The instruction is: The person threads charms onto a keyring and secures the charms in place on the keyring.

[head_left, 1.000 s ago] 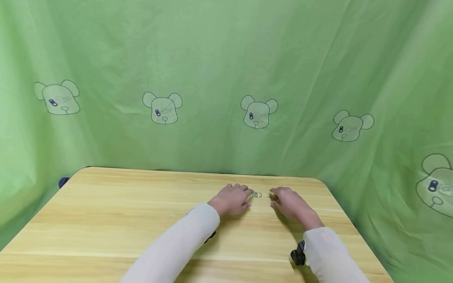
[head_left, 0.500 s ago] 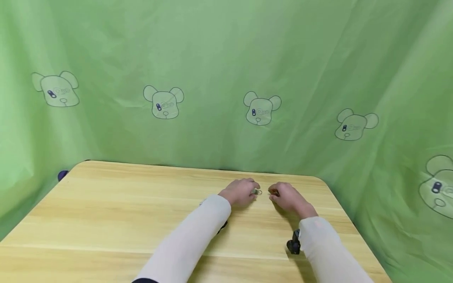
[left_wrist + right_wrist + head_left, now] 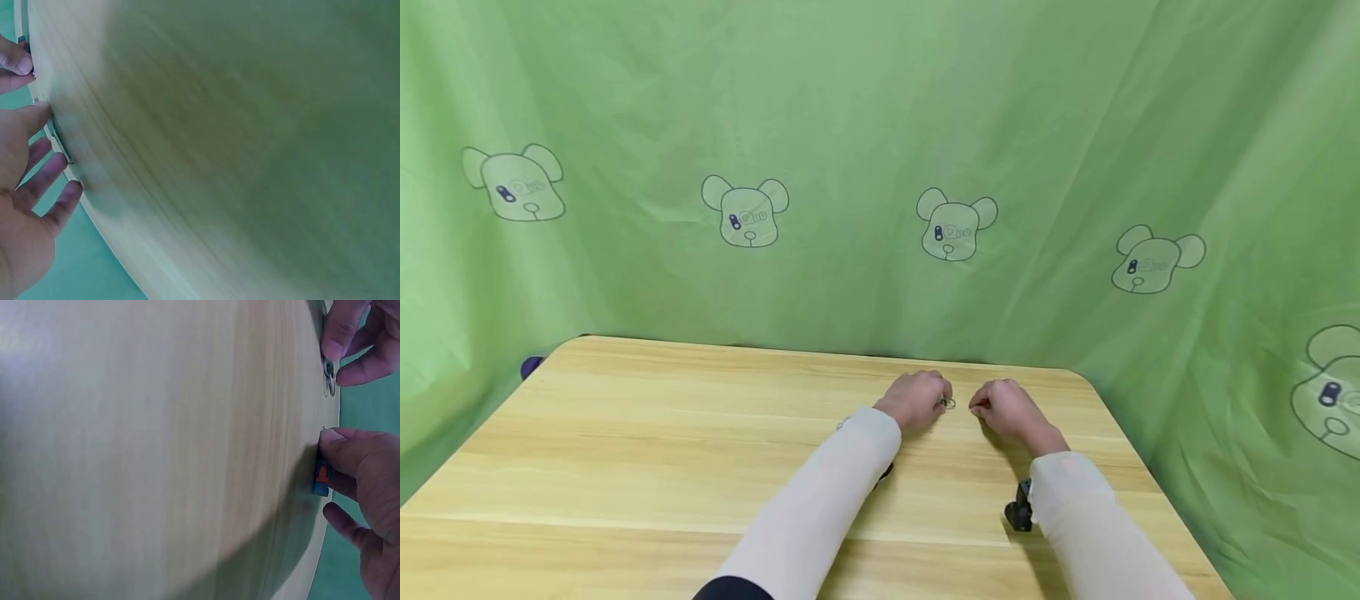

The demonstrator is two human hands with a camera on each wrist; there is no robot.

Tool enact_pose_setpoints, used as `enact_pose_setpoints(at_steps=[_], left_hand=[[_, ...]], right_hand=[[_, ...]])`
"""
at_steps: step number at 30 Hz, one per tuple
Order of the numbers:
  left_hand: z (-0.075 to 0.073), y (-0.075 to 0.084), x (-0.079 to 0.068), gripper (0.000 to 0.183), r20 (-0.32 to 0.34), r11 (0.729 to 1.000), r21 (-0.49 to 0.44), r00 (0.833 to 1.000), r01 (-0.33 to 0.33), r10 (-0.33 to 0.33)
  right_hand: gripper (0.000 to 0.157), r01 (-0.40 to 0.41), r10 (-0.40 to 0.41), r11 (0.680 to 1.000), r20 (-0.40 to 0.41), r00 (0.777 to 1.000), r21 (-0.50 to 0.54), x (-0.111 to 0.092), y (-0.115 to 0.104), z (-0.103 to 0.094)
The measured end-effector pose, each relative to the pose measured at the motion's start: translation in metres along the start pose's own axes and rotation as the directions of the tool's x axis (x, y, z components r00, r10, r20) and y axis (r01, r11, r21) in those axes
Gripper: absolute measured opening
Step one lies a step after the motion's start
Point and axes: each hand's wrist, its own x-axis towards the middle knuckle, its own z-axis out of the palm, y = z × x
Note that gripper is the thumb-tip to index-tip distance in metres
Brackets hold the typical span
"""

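In the head view, pinching metal rings (image 3: 949,404) in the left hand (image 3: 915,399), just across from the right hand (image 3: 1011,410), at a wood-grain tabletop (image 3: 662,433) before a bear-printed green curtain (image 3: 850,100). From the left wrist, holding them low, presumably for steadiness. From the right wrist, pinching a blue-and-red charm (image 3: 321,481) by one end in the right hand, seemingly to aim that end at the rings.

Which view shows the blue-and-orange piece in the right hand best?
The right wrist view: the piece shows its blue end and orange patch, though the right hand covers part. The left wrist view shows a small sliver; in the head view, it's nearly all hidden.
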Motion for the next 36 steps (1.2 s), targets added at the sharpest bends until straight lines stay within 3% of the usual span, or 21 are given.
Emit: enact_pose_setpoints(at_steps=[6,16,28,36], left_hand=[[0.002,0.001,0.005,0.013,-0.026,0.998,0.049,0.999,-0.028,0.03],[0.002,0.005,0.008,0.013,-0.058,0.998,0.047,0.998,-0.034,0.036],[-0.002,0.003,0.005,0.021,0.019,1.0,0.017,0.999,0.025,-0.026],[-0.003,-0.007,0.006,0.022,-0.056,0.999,0.043,0.998,-0.027,0.03]], right_hand=[[0.009,-0.019,0.019,1.0,0.002,1.0,-0.024,0.002,-0.002,0.0],[0.017,-0.097,0.104,0.99,0.065,0.992,-0.104,0.001,-0.01,-0.003],[0.017,-0.161,0.165,0.985,0.095,0.982,-0.055,-0.002,-0.005,0.006],[0.015,-0.177,0.177,0.984,0.054,0.983,-0.008,-0.002,-0.003,0.01]])
